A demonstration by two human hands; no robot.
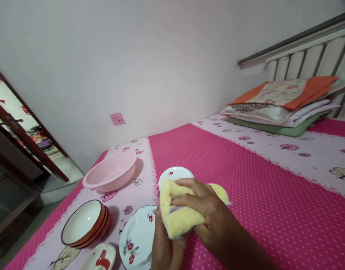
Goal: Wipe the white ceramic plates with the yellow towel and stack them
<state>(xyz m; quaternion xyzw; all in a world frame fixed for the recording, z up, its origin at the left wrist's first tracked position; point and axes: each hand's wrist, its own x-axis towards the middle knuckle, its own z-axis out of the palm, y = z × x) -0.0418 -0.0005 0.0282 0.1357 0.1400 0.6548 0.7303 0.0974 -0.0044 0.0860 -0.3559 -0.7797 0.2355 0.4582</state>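
A fluffy yellow cloth is bunched between my hands. Pressed into its folds from the right are the bent fingers of my right hand. My left hand is closed around the lower left side of the bundle. A pale sliver shows under the cloth there, but what it belongs to is hidden. Just beyond the cloth is a white plate with a red flower, partly covered. Left of my left hand, a stack of white flowered plates lies on the bedspread.
Stacked brown-orange bowls with white insides sit at the left, near a white dish with a red pattern. Behind them is a pink basin. Folded pillows lie by the headboard on the pink bedspread. A wall rises behind.
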